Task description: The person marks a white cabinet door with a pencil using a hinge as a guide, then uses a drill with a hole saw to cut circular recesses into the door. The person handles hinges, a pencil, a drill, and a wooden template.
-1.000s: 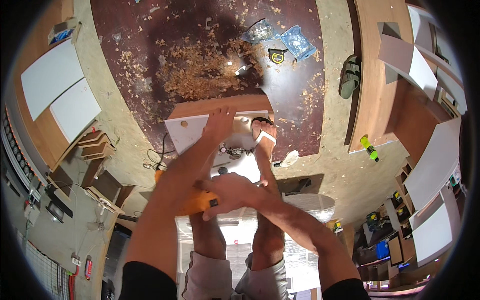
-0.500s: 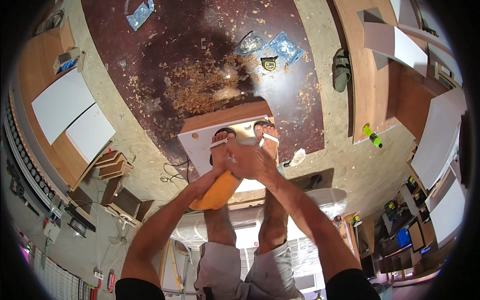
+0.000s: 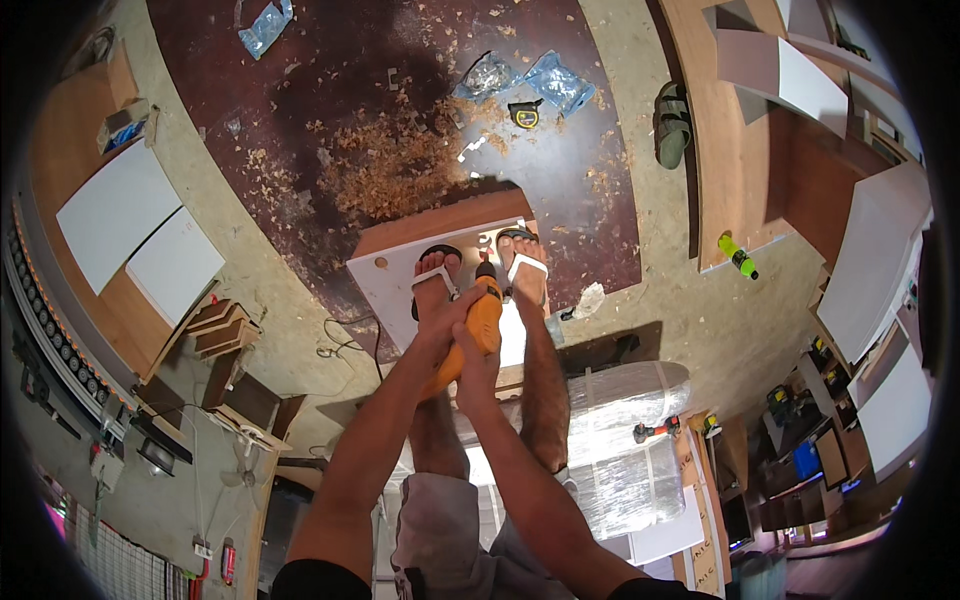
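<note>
Maroon sheet (image 3: 245, 110) beyond the white board (image 3: 385, 285), orange drill (image 3: 487, 325) over the board.
Sandalled feet (image 3: 430, 288) stand on the board, the drill's nose between them (bit contact hidden); left hand (image 3: 437, 316) and right hand (image 3: 478, 364) each wrap their grip around the drill; beyond the board, a tape measure (image 3: 524, 114).

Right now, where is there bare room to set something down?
Concrete floor between maroon sheet, green sandal and yellow-green bottle; also, nearly bare, the sheet this side of the tape measure. Feet, left hand, right hand and orange drill crowd the white panel; wood shavings lie thick beyond it.
</note>
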A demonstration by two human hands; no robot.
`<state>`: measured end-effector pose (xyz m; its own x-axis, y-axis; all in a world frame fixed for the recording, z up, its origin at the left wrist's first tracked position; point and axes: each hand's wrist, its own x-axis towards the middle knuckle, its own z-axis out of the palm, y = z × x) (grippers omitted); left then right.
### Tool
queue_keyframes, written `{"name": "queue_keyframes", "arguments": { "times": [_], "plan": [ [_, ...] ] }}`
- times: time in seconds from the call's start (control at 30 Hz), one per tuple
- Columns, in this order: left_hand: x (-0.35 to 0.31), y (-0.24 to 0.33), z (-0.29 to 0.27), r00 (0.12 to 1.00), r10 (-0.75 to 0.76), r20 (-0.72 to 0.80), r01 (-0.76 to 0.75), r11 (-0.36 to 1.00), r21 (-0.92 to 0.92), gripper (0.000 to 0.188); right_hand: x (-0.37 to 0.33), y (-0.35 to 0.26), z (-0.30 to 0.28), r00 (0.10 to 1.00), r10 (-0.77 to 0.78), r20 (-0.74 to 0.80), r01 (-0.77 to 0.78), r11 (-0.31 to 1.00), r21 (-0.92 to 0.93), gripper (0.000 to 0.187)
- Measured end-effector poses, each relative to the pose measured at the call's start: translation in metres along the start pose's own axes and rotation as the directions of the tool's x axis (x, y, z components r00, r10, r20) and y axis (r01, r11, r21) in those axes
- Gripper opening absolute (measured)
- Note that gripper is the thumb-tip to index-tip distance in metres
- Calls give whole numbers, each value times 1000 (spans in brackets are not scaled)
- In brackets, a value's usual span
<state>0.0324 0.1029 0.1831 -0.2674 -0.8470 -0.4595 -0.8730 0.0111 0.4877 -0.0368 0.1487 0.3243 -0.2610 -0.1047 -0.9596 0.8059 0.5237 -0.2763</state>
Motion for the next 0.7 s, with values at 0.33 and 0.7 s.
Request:
{"name": "queue_keyframes", "arguments": {
  "times": [0.33,0.7],
  "plan": [
    [35,109,-96,662,-512,548,746,377,-549,71,8,-130,0,996,-80,50,94,883,-460,58],
    [-16,74,-17,605,-294,740,696,-256,-670,33,-14,-67,-33,942,-297,157,270,390,-880,90]
  ]
}}
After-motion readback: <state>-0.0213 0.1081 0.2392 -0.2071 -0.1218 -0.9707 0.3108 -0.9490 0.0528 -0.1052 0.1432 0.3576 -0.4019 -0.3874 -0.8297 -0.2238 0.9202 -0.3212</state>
